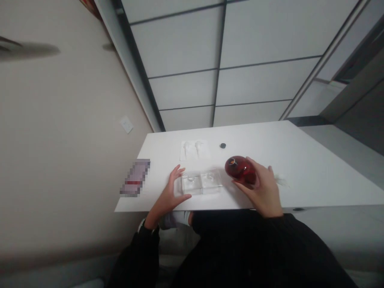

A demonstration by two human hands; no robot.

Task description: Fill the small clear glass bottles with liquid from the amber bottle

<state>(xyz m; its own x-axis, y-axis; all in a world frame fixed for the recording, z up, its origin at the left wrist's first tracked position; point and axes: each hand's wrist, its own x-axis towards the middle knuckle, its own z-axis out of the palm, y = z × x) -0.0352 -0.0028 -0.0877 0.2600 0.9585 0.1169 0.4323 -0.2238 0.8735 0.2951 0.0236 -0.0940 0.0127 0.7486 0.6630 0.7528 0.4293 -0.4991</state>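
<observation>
With your right fingers (pixel 244 190) grasping a tilted red bottle (pixel 241 171) and left fingers (pixel 180 199) spread loosely around a clear divided box (pixel 201 189), the next move likely calls for steadiness.

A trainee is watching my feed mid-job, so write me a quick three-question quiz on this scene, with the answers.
1. Fill in the blank: the left hand is spread about one end of the clear divided box, which shows ___ compartments side by side.

2. Multiple choice: what does the right hand hold?
A) the clear divided box
B) the red bottle
C) nothing

3. True or false: the small dark disc lies on the white table, apart from both hands.

Key: 1. two; 2. B; 3. true.
</observation>
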